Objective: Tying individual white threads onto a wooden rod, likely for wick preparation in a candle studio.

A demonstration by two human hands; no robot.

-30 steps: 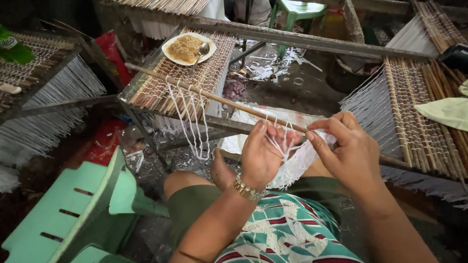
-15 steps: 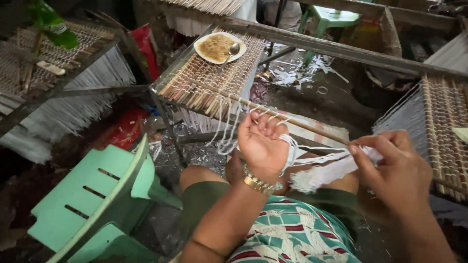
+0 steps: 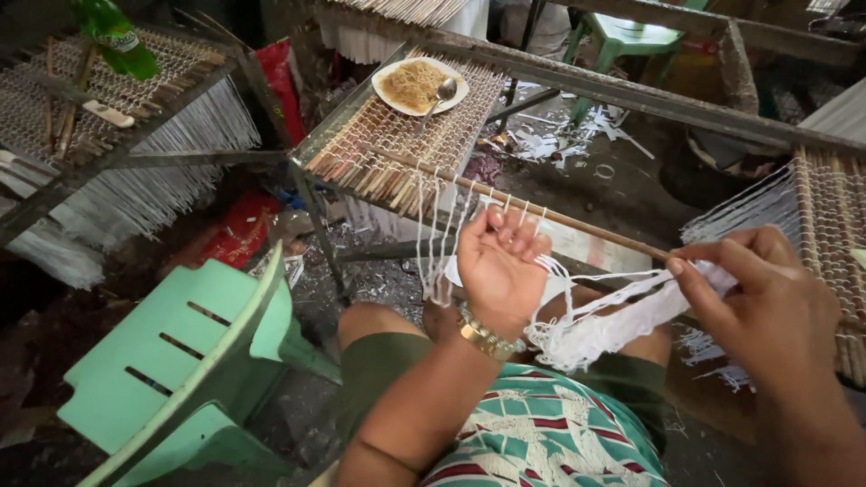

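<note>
The left hand (image 3: 499,268) sits near picture centre, fingers curled around several white strands (image 3: 586,298) that loop over them, just under the stick (image 3: 523,206). The stick is a long thin rod running from the rack (image 3: 397,149) at 11 o'clock down toward 3 o'clock. The right hand (image 3: 767,302), at 3 o'clock, pinches the other end of the same strands between thumb and fingertips, so the bundle stretches taut between the two hands and sags into a loose white tuft (image 3: 577,343) over the lap. More strands already hang in loops (image 3: 437,243) from the stick, at 10 o'clock of the left hand.

To do this step well, I judge the pull should stay even: the right hand keeps its pinch firm so no single strand slips, while the left fingers keep the strands apart, not bunched. The loops should sit side by side along the stick, not crossing, and the stick should stay resting on the rack rather than being dragged off by the pull.

A plate (image 3: 419,84) of noodles with a spoon rests on the rack at 12 o'clock. A green chair (image 3: 180,361) stands at 8 o'clock.
</note>
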